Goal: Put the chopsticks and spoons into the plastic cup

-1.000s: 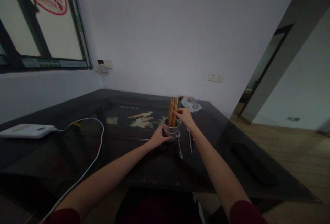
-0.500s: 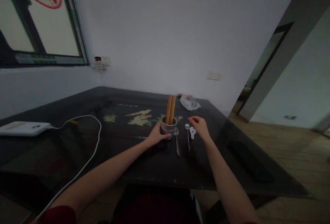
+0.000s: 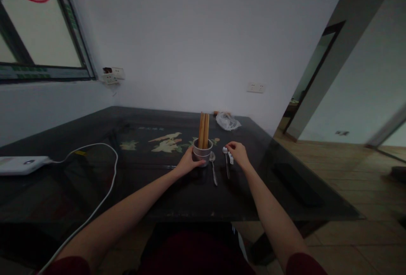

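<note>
My left hand (image 3: 189, 162) is wrapped round a grey metal cup (image 3: 203, 153) on the dark table. A bundle of wooden chopsticks (image 3: 204, 131) stands upright in the cup. Just right of it lies a metal spoon (image 3: 213, 169), bowl away from me. A second metal spoon (image 3: 227, 166) lies farther right. My right hand (image 3: 237, 153) is over the table with thumb and fingers drawn together at this spoon's bowl; whether they grip it is too small to tell. Partly covered by that hand is a small white spoon-like piece (image 3: 231, 158).
Toward the wall lies a crumpled clear plastic bag (image 3: 227, 121). At the left, a white device (image 3: 23, 165) trails a white cable (image 3: 114, 165) across the table and past my left arm. A dark flat object (image 3: 298, 184) rests near the right edge.
My right hand has come left and closer to the second spoon's bowl, covering part of the white piece. My left hand stays on the cup. The whole view has shifted slightly.
</note>
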Tool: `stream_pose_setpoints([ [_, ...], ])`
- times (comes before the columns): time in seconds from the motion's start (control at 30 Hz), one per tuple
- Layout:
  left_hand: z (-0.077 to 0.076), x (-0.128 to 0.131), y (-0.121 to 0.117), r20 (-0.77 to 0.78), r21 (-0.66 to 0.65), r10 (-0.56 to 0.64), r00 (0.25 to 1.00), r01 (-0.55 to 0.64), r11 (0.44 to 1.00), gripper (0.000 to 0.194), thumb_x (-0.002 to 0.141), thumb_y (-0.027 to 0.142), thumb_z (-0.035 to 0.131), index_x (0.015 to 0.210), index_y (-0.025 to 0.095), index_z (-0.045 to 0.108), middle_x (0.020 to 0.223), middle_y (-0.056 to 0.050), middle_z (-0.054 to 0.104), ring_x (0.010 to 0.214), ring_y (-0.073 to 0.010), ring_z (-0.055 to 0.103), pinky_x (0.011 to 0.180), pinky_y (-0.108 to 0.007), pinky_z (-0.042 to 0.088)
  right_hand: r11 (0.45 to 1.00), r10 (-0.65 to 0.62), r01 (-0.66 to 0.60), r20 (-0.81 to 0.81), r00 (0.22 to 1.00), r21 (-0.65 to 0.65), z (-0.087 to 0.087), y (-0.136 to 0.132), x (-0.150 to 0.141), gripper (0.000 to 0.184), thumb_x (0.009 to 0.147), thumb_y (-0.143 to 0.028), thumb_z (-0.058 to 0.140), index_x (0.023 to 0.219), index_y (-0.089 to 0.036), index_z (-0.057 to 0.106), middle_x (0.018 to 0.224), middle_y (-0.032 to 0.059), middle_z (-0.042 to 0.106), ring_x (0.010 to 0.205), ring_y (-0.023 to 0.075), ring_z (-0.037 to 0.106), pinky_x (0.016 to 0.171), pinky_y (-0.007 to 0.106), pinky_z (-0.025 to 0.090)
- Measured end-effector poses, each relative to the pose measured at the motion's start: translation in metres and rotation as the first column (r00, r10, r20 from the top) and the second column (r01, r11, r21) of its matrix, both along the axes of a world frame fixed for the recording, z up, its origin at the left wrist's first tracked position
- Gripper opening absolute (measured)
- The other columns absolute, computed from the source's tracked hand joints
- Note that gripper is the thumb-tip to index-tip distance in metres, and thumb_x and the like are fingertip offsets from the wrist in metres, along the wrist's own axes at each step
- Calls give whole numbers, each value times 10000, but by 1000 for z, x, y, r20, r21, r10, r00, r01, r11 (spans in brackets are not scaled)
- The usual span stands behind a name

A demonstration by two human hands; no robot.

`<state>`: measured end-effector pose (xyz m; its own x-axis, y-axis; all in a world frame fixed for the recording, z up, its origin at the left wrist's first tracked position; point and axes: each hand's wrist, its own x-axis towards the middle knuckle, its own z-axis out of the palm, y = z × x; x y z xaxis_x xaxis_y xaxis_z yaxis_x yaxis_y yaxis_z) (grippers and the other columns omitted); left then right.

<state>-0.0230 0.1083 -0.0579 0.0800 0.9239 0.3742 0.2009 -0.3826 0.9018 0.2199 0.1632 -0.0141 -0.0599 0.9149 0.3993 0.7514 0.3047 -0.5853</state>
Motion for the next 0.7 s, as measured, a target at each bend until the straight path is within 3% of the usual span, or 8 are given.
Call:
stream_pose_setpoints([
  [0.37, -4, -7, 6, -6, 56, 17, 1000, -17, 998, 824, 591, 346, 795, 1290, 153, 405, 1246, -150, 516, 1166, -282, 498, 1013, -469, 375, 998, -26, 37, 189, 982, -56, 0, -8, -9, 144, 778, -297, 590, 783, -213, 707, 811, 46, 711, 775, 181, 643, 627, 233, 413],
  [0.57, 8, -9, 0, -44, 170, 99, 994, -90, 981, 865, 629, 382, 768, 1350, 199, 327, 1347, -154, 417, 1184, -280, 473, 975, -450, 411, 994, -22, 45, 217, 976, -98, 1, -10, -10, 137, 779, -292, 601, 819, -212, 705, 851, 39, 713, 818, 182, 646, 652, 229, 415],
  [0.7, 20, -10, -8, -51, 289, 153, 987, -132, 948, 803, 707, 389, 707, 1369, 208, 290, 1278, -132, 456, 1182, -253, 467, 984, -426, 405, 992, -20, 47, 218, 976, -117, 3, -12, -11, 134, 783, -293, 606, 828, -217, 707, 865, 40, 713, 823, 179, 646, 658, 228, 419],
])
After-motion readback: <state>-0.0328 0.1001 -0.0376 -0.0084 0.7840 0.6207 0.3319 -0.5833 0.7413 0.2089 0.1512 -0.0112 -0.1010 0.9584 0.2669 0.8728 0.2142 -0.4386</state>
